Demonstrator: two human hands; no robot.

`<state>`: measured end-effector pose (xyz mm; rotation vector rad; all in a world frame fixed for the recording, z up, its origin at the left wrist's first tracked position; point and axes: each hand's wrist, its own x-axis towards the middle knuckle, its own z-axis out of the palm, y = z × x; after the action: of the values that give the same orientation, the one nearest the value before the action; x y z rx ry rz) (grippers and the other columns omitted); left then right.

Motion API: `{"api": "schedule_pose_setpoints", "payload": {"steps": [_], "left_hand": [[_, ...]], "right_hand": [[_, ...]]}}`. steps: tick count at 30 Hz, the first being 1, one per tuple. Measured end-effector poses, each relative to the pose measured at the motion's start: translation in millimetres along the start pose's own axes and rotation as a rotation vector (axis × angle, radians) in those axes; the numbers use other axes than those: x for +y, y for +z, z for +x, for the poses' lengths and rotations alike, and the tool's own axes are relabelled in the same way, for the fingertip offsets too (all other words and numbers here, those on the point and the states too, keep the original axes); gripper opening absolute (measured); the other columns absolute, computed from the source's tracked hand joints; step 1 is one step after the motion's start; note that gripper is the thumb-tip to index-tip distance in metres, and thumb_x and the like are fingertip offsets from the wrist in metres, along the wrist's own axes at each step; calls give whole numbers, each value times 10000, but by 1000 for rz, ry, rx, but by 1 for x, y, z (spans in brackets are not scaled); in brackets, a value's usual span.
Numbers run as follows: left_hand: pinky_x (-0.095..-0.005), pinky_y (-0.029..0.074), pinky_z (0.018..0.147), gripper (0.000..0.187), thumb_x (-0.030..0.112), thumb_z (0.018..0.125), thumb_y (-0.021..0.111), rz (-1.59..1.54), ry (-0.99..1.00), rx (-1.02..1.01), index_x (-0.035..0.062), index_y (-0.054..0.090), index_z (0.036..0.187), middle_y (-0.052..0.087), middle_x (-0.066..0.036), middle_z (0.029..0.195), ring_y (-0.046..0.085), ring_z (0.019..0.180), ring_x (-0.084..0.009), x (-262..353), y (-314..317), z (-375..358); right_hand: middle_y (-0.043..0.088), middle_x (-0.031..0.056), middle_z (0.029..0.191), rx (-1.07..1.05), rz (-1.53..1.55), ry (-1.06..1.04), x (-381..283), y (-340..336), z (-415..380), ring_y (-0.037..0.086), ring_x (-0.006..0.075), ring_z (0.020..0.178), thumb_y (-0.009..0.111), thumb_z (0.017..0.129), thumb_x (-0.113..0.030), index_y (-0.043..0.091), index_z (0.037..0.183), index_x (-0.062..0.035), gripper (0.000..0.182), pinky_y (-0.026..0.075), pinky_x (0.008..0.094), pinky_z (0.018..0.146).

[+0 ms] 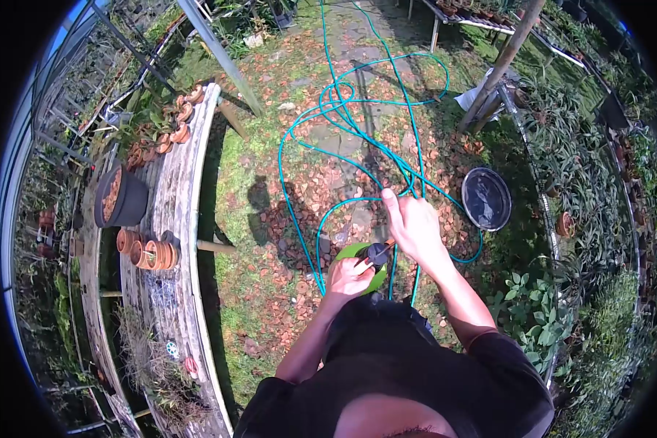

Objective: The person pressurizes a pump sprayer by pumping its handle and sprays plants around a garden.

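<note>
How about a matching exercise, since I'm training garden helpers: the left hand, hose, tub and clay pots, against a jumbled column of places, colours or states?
Column one
1. Left hand
2. Hose
3. Tub
4. Clay pots

Column two
A. Nested on the bench
B. Teal, in loops
C. Curled at a small dark item
D. Round, on the ground at the picture's right

Pairs: 1-C, 2-B, 3-D, 4-A.
</note>
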<state>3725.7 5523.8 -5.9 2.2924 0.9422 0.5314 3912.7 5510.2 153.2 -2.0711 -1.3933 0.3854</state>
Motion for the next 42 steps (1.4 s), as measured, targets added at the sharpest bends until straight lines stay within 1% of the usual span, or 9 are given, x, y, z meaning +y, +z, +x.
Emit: {"api": "schedule_pose_setpoints", "payload": {"steps": [2, 6, 11, 22, 25, 29, 34, 37, 42], "left_hand": [[-398, 492, 554, 142, 237, 763, 687, -78, -122, -21, 96, 668, 750, 640, -122, 665, 618, 597, -318, 2, -8, 67], [-417, 507, 557, 163, 246, 769, 631, -132, -141, -65, 94, 658, 717, 627, -140, 645, 622, 591, -332, -44, -1, 176], [-450, 519, 695, 328, 370, 775, 647, -162, -442, -130, 48, 697, 816, 664, -204, 771, 656, 744, -369, -94, 1, 318], [-433, 506, 614, 297, 366, 767, 675, -107, -378, -5, 71, 682, 800, 631, -148, 646, 641, 644, -336, -171, -51, 606], [-446, 514, 604, 305, 365, 772, 647, -88, -271, 71, 66, 657, 712, 631, -156, 635, 641, 628, -335, -195, -47, 691], [-442, 498, 586, 277, 344, 754, 652, -67, -475, 52, 69, 658, 716, 628, -164, 637, 634, 622, -343, -222, -42, 808], [-436, 500, 613, 236, 296, 753, 661, -159, -508, 108, 60, 657, 763, 641, -161, 685, 642, 645, -340, -223, -51, 958], [-431, 497, 596, 215, 277, 757, 664, -103, -386, 116, 62, 658, 767, 640, -155, 676, 636, 636, -346, -231, -54, 1033], [-416, 491, 556, 166, 234, 754, 675, -98, -146, 167, 74, 667, 798, 650, -139, 695, 636, 633, -341, -238, -67, 1160]], "right_hand": [[577, 224, 550, 18, -82, -182, 44, 73, 56, 622, 422, 594, 406, 989, -438, 626, 606, -14, 612, 502, 495, 603], [562, 224, 521, -64, -99, -134, 32, 4, 193, 620, 405, 567, 389, 995, -452, 623, 581, 7, 661, 498, 497, 567], [581, 239, 556, -81, -187, -156, 61, 73, 338, 629, 420, 596, 430, 972, -471, 627, 580, -9, 637, 513, 499, 607], [576, 267, 569, -139, 46, -40, 64, 23, 658, 625, 448, 636, 364, 991, -470, 634, 602, 24, 685, 503, 524, 656], [578, 263, 575, -108, -64, -149, 112, 104, 735, 626, 439, 633, 368, 991, -463, 623, 581, 16, 681, 500, 524, 654], [562, 270, 566, -205, 15, -183, 124, 42, 882, 622, 450, 640, 405, 983, -443, 604, 560, 19, 658, 497, 529, 663], [551, 247, 537, -158, 26, -246, 146, 69, 1007, 623, 433, 627, 387, 986, -457, 589, 547, 13, 675, 495, 514, 644], [534, 262, 527, -221, 24, -280, 131, -15, 1087, 616, 433, 612, 368, 992, -461, 593, 552, 17, 687, 479, 520, 609], [565, 241, 531, -100, -134, -217, 171, 13, 1191, 633, 425, 613, 393, 987, -449, 638, 611, 2, 636, 511, 504, 627]]}}
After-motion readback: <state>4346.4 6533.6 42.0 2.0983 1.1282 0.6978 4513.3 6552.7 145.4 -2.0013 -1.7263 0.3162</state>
